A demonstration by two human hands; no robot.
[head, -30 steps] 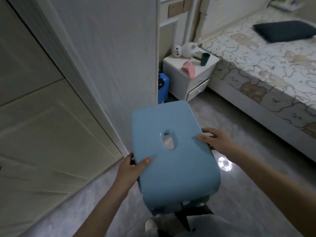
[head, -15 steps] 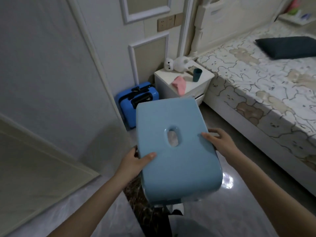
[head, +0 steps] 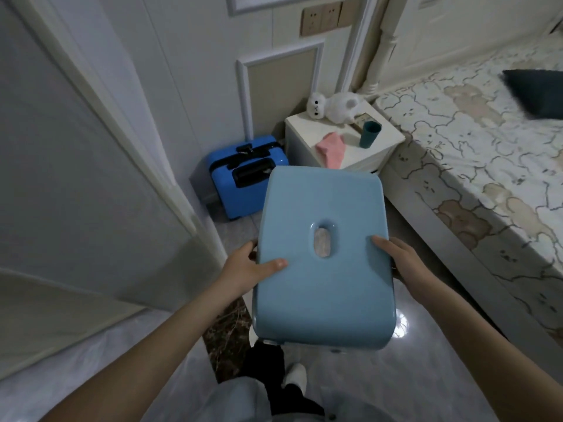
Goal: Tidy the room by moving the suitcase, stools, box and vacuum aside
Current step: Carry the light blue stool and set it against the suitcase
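The light blue stool [head: 324, 263] fills the centre of the frame, carried clear of the floor [head: 451, 354], seat up, with its oval handle hole facing the camera. The left hand [head: 248, 268] grips the seat's left edge, thumb laid over the top and fingers curled out of sight beneath. The right hand [head: 397, 254] holds the right edge the same way, thumb on top, fingers wrapped around the side.

The blue suitcase [head: 245, 178] stands above the stool in the frame, in the corner between the white door [head: 91, 166] and the bedside table [head: 341, 144], apparently already put aside.

Risks, as I judge them:

1. The seat looks smooth and glossy, and both hands hold it only by the edges near the camera, so the far end could dip and the stool slip out.
2. The stool hides the floor directly ahead and its own legs, so a leg could knock the suitcase or the bedside table when it is lowered.
3. A bump to the table could tip the teal cup [head: 369, 134] standing near its right edge, or shift the pink cloth [head: 330, 147] draped over the front.
4. The gap between door edge on the left and bed [head: 475, 153] on the right looks narrow, so a swing sideways could strike either.
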